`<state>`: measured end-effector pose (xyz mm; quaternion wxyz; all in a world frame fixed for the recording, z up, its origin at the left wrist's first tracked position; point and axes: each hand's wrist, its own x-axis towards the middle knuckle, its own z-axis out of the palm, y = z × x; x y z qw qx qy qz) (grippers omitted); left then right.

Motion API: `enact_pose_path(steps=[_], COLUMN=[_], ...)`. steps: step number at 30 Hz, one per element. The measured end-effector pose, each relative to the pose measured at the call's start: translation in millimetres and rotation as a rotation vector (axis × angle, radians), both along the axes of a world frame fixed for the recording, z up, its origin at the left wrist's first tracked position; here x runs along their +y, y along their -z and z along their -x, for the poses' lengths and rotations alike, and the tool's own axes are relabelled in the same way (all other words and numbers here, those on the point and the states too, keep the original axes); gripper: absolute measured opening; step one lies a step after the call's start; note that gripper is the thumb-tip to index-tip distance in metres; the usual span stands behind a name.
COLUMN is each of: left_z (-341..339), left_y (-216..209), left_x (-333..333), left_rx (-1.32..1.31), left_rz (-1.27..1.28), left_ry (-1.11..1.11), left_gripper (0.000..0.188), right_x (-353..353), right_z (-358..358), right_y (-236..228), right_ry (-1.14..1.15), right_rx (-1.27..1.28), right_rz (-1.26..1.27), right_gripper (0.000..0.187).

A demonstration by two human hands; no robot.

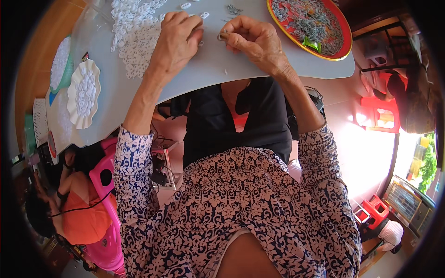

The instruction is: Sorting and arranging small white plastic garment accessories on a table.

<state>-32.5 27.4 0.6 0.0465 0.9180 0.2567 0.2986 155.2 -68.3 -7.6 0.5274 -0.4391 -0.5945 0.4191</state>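
Right, so the right hand (255, 44) has its grip pinched, thumb against forefinger, with a small piece (219, 37) right at the fingertips, on the side facing the left hand; too small to identify. Left hand (174, 46): fingers curled, palm down, can't tell if that grip holds anything. Both hands sit above the grey smooth-topped table (208, 65), near each other, not touching. Heap of small white oval plastic pieces (134, 37) lies just beyond and left of the left hand; a few strays near its fingers. Round red tray with yellow rim (346, 41), carrying thin grey pieces (320, 25) and a bright green packet (312, 44), is right of the right grip, apart from it. White scalloped dish (72, 102) with more white ovals stands far left.
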Motion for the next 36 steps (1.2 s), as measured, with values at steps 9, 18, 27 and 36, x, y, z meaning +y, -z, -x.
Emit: enact_pose_path(steps=[9,18,27,36], left_z=[-6,-6,-5,-4], left_y=[-14,-18,-29,-31], left_x=[-23,-19,-10,-1], left_rx=[-0.628,-0.440,-0.062,-0.003], left_rz=[1.399,1.298,0.858,1.114], left_ry=[0.185,0.193,0.184,0.274], left_gripper=[0.022,0.024,0.027,0.031], right_x=[0,2,-3,-3], right_z=[4,1,1,1], right_y=[0,6,-3,-5], right_ry=[0.101,0.030,0.004,0.008], right_rx=[0.105,0.106,-0.021,-0.014], right_rz=[-0.034,-0.066,-0.062,-0.060], right_gripper=[0.012,0.025,0.029,0.030])
